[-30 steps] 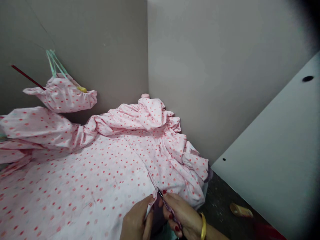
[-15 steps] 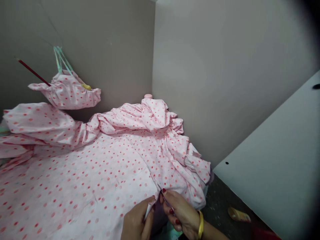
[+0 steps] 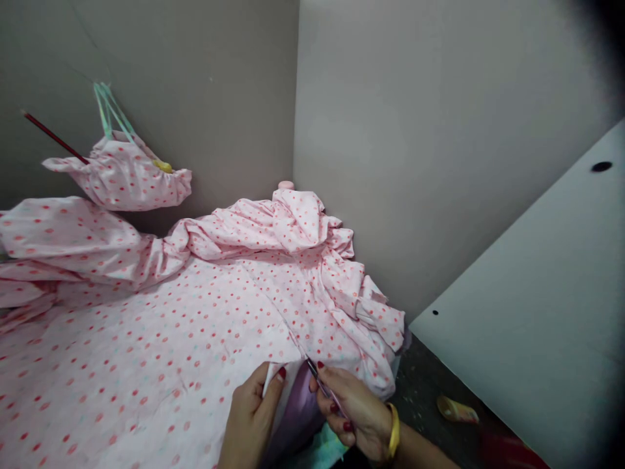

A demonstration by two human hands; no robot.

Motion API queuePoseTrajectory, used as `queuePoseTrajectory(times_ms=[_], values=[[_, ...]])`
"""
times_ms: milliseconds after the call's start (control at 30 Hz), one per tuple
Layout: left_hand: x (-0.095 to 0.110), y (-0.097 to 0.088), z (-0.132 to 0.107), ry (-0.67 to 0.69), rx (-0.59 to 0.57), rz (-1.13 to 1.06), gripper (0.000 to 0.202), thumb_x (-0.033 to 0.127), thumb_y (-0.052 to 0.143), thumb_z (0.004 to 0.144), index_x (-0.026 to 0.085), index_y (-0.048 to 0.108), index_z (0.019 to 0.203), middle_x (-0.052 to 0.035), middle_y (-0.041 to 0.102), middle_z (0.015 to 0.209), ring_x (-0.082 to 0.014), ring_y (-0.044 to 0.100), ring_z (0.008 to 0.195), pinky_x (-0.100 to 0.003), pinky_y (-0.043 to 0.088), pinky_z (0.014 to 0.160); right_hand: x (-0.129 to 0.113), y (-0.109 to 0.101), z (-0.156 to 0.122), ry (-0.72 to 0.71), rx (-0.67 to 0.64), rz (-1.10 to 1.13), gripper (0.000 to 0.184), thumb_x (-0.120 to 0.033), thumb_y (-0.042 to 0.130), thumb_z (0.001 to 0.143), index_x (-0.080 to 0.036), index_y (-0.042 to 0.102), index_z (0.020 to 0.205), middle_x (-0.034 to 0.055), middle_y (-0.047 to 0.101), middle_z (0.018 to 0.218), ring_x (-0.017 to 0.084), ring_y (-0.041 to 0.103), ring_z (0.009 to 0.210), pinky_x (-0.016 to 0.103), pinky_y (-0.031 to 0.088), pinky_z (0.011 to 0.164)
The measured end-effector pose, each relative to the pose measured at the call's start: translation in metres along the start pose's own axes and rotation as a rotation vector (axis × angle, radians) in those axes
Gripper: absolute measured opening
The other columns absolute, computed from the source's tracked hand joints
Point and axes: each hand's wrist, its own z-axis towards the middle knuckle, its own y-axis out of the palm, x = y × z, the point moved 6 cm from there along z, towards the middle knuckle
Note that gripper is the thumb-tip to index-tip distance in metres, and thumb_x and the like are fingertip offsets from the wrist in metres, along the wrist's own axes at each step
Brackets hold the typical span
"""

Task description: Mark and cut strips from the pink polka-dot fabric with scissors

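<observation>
A wide sheet of pink cloth with red dots [image 3: 161, 352] lies spread over a surface and bunches up against the corner of the walls. My left hand [image 3: 251, 417] pinches the cut edge of this cloth near the bottom middle and folds it back, baring a lilac layer [image 3: 297, 413] beneath. My right hand [image 3: 354, 407], with red nails and a yellow bangle, is closed round a pair of scissors [image 3: 323, 387]. Their blades point up and left into the cloth's cut line. The two hands are a few centimetres apart.
A small bag of the same dotted cloth [image 3: 120, 179] hangs on the left wall by green cords, with a red stick beside it. A white board [image 3: 532, 306] leans at the right. On the dark floor lies a small yellowish object [image 3: 456, 410].
My left hand has shifted left and peeled the cut edge back, so more of the lilac layer shows. The scissors have stayed at the cut line.
</observation>
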Motion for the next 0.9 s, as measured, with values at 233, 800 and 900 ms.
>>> queuePoseTrajectory(times_ms=[233, 800, 900], values=[[-0.01, 0.011, -0.009, 0.061, -0.071, 0.168, 0.034, 0.043, 0.037, 0.087, 0.018, 0.055, 0.073, 0.0003, 0.056, 0.067, -0.014, 0.048, 0.064, -0.022, 0.037, 0.06, -0.004, 0.002, 0.012, -0.017, 0.038, 0.012, 0.03, -0.037, 0.025, 0.093, -0.018, 0.046, 0.084, -0.0093, 0.034, 0.051, 0.001, 0.023, 0.028, 0.014, 0.012, 0.029], [-0.017, 0.013, -0.01, 0.127, -0.114, 0.175, 0.032, 0.039, 0.034, 0.088, 0.018, 0.058, 0.08, -0.0013, 0.059, 0.069, -0.0144, 0.051, 0.065, -0.021, 0.039, 0.062, -0.006, 0.003, 0.017, -0.023, 0.066, -0.029, 0.027, -0.035, 0.026, 0.093, -0.018, 0.044, 0.082, -0.0088, 0.036, 0.052, 0.001, 0.021, 0.029, 0.014, 0.01, 0.028], [-0.018, 0.014, -0.01, 0.13, -0.118, 0.176, 0.033, 0.039, 0.034, 0.088, 0.017, 0.058, 0.082, -0.0015, 0.06, 0.07, -0.0145, 0.052, 0.065, -0.021, 0.039, 0.062, -0.009, 0.002, 0.022, -0.019, 0.072, -0.022, 0.028, -0.036, 0.024, 0.094, -0.019, 0.042, 0.08, -0.0092, 0.035, 0.051, 0.001, 0.021, 0.029, 0.014, 0.01, 0.029]])
